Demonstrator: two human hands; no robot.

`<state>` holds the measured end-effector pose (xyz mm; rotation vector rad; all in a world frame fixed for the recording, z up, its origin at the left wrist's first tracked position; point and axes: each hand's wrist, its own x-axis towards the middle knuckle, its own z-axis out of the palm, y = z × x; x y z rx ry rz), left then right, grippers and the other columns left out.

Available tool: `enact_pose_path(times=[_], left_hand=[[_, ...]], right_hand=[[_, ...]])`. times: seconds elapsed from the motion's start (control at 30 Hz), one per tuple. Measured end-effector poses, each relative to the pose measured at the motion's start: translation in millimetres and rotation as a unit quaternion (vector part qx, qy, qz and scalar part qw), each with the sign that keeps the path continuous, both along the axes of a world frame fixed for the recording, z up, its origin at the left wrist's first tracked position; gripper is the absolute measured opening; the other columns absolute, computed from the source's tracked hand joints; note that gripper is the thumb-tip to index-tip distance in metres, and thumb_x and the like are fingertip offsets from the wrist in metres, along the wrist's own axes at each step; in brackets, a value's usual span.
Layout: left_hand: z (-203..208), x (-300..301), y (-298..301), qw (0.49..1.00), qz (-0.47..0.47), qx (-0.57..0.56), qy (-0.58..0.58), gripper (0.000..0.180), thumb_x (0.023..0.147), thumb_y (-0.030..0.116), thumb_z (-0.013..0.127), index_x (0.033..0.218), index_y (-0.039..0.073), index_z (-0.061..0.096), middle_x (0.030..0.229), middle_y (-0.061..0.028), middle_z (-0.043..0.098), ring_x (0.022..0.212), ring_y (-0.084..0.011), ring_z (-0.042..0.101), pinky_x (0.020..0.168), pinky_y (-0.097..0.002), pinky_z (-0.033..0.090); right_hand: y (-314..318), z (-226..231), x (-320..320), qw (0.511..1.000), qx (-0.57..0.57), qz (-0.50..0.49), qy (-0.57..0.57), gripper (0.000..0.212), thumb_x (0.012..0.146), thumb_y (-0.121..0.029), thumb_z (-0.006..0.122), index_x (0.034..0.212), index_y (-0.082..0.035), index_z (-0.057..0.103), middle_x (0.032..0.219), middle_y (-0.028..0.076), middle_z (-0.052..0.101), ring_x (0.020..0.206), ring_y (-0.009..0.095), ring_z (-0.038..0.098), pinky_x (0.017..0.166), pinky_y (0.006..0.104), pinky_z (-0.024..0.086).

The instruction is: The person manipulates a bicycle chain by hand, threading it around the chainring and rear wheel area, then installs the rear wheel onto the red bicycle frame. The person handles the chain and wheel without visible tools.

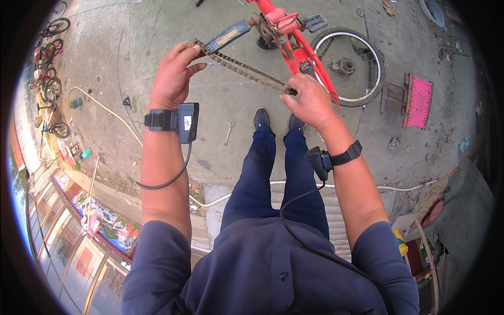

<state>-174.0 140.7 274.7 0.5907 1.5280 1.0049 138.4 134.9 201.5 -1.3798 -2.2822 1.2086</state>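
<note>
- Generally, grey concrete floor surrounds the red bicycle frame; a spoked wheel is right of the frame, a pink stool farther right.
- Chain: slanted left of the frame, between both hands.
- Left hand: extended left of the frame, fingers pinching one end.
- Right hand: beside the frame's near end, fingers curled, gripping the other.

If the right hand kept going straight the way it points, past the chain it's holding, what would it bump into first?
Probably the red bicycle frame, just beyond the right hand and chain; depth is unclear, so it might pass above.
</note>
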Motion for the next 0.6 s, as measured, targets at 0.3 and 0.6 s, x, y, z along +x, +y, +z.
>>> enact_pose_path(times=[0.3,0.6], left_hand=[[-13,2,1,0.999,0.016,0.048,0.014,0.019,0.096,0.013,0.063,0.110,0.000,0.063,0.129,-0.0119,0.062,0.115,-0.0185,0.058,0.099,-0.0365,0.051],[-24,4,12,0.999,0.012,0.038,0.034,0.032,0.097,0.025,0.070,0.114,-0.001,0.061,0.108,-0.0071,0.064,0.103,-0.0170,0.063,0.091,-0.0340,0.054]], right_hand=[[12,20,-23,0.997,-0.014,-0.006,0.082,0.019,0.082,-0.021,0.071,0.093,-0.006,0.066,0.086,0.012,0.067,0.085,0.033,0.065,0.077,0.0438,0.051],[40,38,-75,0.981,-0.016,-0.123,0.148,0.024,0.086,-0.027,0.073,0.090,-0.004,0.066,0.080,0.014,0.069,0.077,0.032,0.067,0.068,0.0419,0.052]])
